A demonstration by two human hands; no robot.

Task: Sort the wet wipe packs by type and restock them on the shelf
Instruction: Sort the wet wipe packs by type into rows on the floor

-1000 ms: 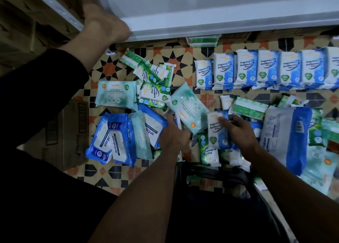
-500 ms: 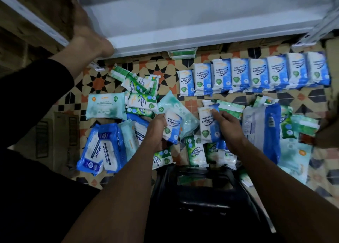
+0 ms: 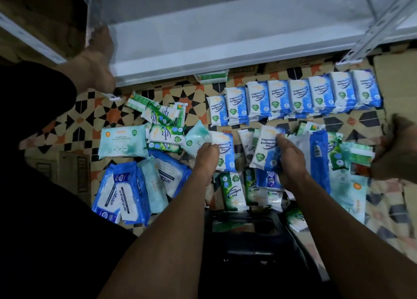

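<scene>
Both hands are now lifted clear of the heap on the patterned tile floor (image 3: 94, 109), each raising a blue-and-white "Fragrance Free Antibacterial Wipes" pack; a half-second earlier the right one was still drawing its pack out of the pile. The left hand (image 3: 206, 156) is pinching the left pack (image 3: 225, 152) by its near left edge between thumb and curled fingers. The right hand (image 3: 291, 161) is wrapping its fingers round the right side of the right pack (image 3: 266, 149), thumb hidden behind it. The two packs are hanging upright, side by side and apart, above the middle of the floor.

A row of matching blue packs (image 3: 300, 95) is lying edge to edge along the far right of the floor, just in front of the white shelf (image 3: 225, 39), whose bottom board is showing bare. Green pine antibacterial packs (image 3: 162, 127) are lying jumbled at the far left, beside a pale teal pack (image 3: 121, 144); large blue Antabax packs (image 3: 126, 192) are overlapping at the near left. A tall blue-and-white pack (image 3: 316, 156) is lying right of the hands among more green and teal ones. A black basket (image 3: 252, 235) is sitting at the near edge between the forearms. Another person's arm (image 3: 94, 66) in a dark sleeve is reaching to the shelf's left corner, and a blurred hand (image 3: 397, 149) is showing at the right edge.
</scene>
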